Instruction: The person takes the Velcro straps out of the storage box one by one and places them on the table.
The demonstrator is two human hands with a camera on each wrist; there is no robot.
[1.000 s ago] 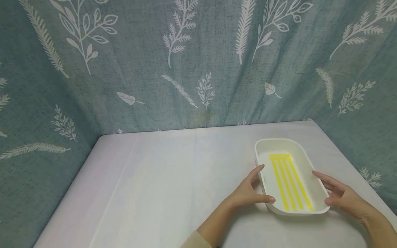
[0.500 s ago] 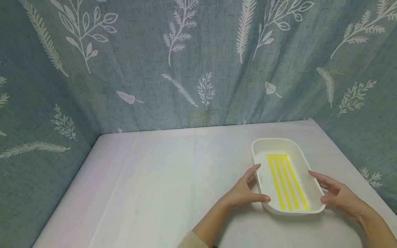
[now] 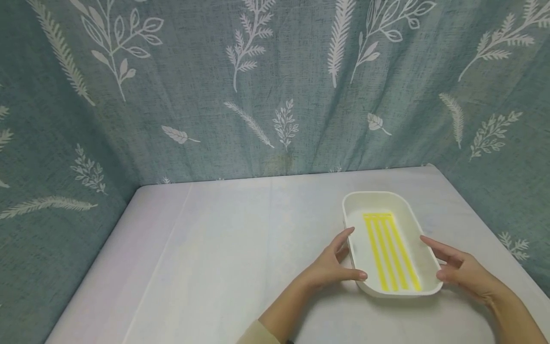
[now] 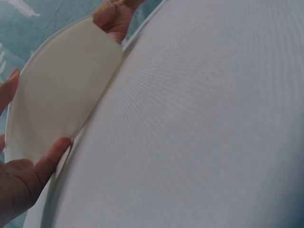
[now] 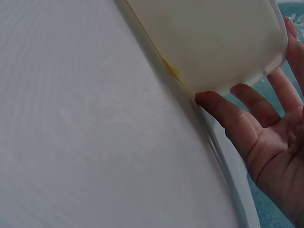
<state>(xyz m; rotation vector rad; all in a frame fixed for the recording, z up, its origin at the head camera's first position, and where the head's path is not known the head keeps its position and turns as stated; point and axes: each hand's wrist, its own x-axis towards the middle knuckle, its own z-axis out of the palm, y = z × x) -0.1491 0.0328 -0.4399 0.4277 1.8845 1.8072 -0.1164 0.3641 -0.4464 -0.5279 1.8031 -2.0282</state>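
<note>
- Grasping the near left side of the white tray (image 3: pixel 405 224) with the left hand (image 3: pixel 328 266), with thumb by the near corner and fingertip farther along the rim
- Gripping the near right side with the right hand (image 3: pixel 466 270) in a mirrored way, leaving neither hand free
- Probably held from opposite sides to share the weight and guard against twisting or tipping
- Likely grasped toward the near end because closer to the body, so reached with less stretching
- Located on the right part of the desk (image 3: pixel 206 258), between both hands; hard to tell whether resting there or barely lifted
- Turned open side up, with long sides running from near to far, perhaps to suit a two-sided hold
- Lined along the bottom with yellow stripes (image 3: pixel 403 253); impossible to tell whether loose or built in
- Backed, beyond the far edge of the desk, by a leaf-patterned curtain (image 3: pixel 193 95), well apart from the tray
</note>
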